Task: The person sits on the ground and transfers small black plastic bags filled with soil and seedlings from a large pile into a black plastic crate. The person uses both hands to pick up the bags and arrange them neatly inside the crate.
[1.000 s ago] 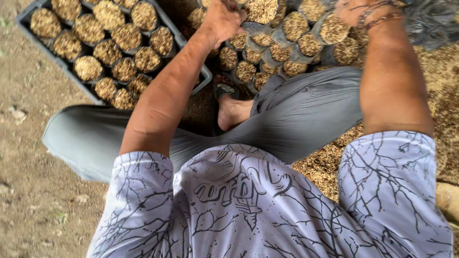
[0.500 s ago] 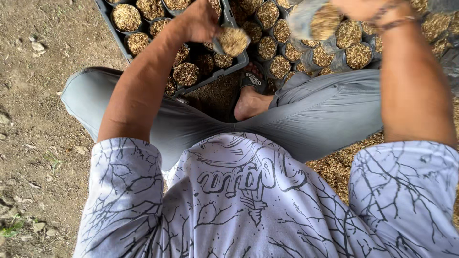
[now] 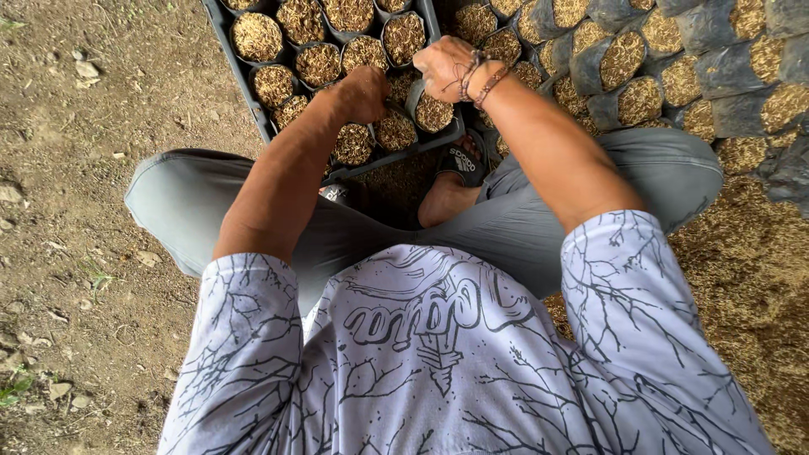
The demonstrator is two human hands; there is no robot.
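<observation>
Both hands are now lowering onto the near edge of the dark tray (image 3: 226, 34), right hand (image 3: 444, 67) fingers curling around a filled seedling bag (image 3: 432, 109), left hand (image 3: 362, 93) fingers closing beside it, best seating it upright, snug against neighbours.

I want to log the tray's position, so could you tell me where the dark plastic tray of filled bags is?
In the head view, the dark tray lies on the dirt at upper centre-left, before the person's crossed legs, with both hands over its near row.
</observation>
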